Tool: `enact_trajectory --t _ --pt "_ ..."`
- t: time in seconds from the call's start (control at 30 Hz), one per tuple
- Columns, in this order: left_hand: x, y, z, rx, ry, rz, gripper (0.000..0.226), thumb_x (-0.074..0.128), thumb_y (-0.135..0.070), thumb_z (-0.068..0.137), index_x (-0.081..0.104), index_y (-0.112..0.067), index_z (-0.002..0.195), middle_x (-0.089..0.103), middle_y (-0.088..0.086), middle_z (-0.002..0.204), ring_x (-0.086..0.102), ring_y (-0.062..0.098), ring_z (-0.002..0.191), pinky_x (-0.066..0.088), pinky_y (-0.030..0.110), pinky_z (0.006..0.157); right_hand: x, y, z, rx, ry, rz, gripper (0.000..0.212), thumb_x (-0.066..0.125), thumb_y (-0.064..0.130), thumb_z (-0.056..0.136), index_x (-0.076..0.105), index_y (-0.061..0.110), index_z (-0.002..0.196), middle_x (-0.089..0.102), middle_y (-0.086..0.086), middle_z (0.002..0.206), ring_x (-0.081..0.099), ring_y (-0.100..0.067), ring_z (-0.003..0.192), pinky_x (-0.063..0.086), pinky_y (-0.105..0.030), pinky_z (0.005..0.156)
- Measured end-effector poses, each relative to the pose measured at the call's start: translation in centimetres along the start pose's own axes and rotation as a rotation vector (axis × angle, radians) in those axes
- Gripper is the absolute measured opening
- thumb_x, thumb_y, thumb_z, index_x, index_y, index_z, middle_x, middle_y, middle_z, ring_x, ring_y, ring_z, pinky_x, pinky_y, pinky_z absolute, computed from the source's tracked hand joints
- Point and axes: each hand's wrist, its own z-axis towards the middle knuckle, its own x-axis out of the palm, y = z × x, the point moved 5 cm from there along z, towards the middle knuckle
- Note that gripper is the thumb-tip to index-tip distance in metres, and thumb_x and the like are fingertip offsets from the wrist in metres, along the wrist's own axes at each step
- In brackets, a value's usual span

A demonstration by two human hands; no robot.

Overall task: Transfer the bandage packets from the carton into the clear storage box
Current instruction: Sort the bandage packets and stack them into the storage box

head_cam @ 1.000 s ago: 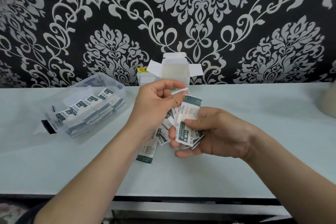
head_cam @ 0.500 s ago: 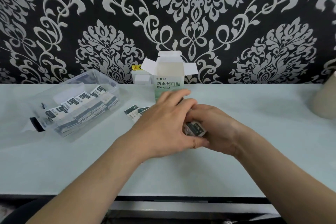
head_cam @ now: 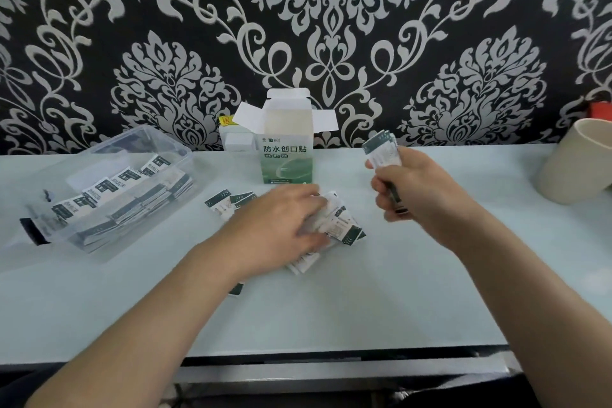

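Observation:
The white and green carton (head_cam: 287, 156) stands open at the back of the table. The clear storage box (head_cam: 109, 189) sits to the left with rows of bandage packets inside. Loose bandage packets (head_cam: 341, 225) lie scattered on the table in front of the carton. My left hand (head_cam: 281, 225) rests flat on this pile, fingers spread over the packets. My right hand (head_cam: 414, 189) is raised to the right of the carton and grips an upright stack of packets (head_cam: 381, 151).
A beige cup (head_cam: 576, 166) lies on its side at the right edge, something red behind it. A small white box (head_cam: 236, 142) sits behind the carton. The patterned wall is close behind, and the table's front edge is near my arms.
My hands have parted. My right hand lifted a stack of packets up and to the right, while my left hand stayed pressed on the loose packets on the table.

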Motion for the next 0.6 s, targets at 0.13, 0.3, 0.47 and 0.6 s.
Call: enact_trajectory --t 0.13,0.3,0.47,0.6 --pt "1.6 -1.3 0.3 -0.015 0.02 0.122 0.038 0.057 -0.052 0.089 0.056 -0.025 0.115 0.062 -0.003 0.116 0.056 0.022 0.112 0.049 0.037 0.086 0.2 -0.8 0.2 0.024 0.053 -0.372 0.02 0.036 0.019 0.098 0.055 0.012 0.098 0.046 -0.003 0.068 0.042 -0.016 0.051 0.036 -0.022 0.043" --pt "0.5 0.0 -0.1 -0.106 0.071 -0.034 0.04 0.075 -0.039 0.078 0.066 -0.036 0.117 0.069 -0.007 0.105 0.061 0.014 0.099 0.048 0.027 0.086 1.9 -1.8 0.4 0.038 0.127 -0.61 0.024 0.031 0.019 0.099 0.055 0.011 0.099 0.052 -0.007 0.071 0.051 -0.022 0.055 0.048 -0.031 0.05" --pt "-0.7 1.8 -0.8 -0.184 0.004 -0.273 0.027 0.071 -0.022 0.086 0.072 -0.038 0.108 0.068 -0.025 0.09 0.063 -0.003 0.086 0.05 0.014 0.081 3.0 -2.3 0.6 0.068 0.168 -0.69 0.021 0.033 0.015 0.101 0.052 0.007 0.099 0.055 -0.009 0.075 0.057 -0.024 0.059 0.055 -0.039 0.06" --pt "-2.4 3.3 -1.0 -0.292 -0.354 -0.356 0.015 0.07 -0.024 0.087 0.074 -0.03 0.1 0.072 -0.014 0.088 0.066 0.003 0.079 0.056 0.026 0.078 3.0 -1.0 0.8 0.001 0.052 -0.423 0.023 0.032 0.017 0.1 0.054 0.012 0.102 0.051 -0.006 0.073 0.05 -0.017 0.056 0.045 -0.027 0.049"
